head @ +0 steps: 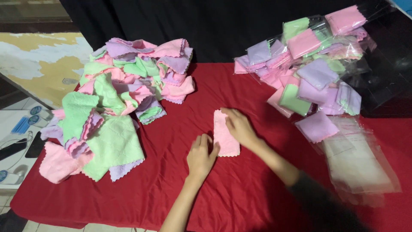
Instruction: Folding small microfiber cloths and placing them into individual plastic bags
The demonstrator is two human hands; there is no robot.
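A big loose heap of cloths (116, 107) (pink, green, purple) is sitting on the left of the red tablecloth (171, 189). Mid-table, the left hand (201, 157) is pressing flat, fingers extended, on the pink cloth (225, 136), while the right hand (239, 125) is lying over its top edge, fingers curled down. Bagged folded cloths (309, 68) and empty clear bags (360, 163) are piling up on the right.

the pink cloth (225, 134) looks soft, matt and fuzzy with a scalloped edge, like the loose cloths (116, 103). the red bench cover (180, 189) is smooth, creased fabric. the clear bags (360, 163) are glossy plastic.
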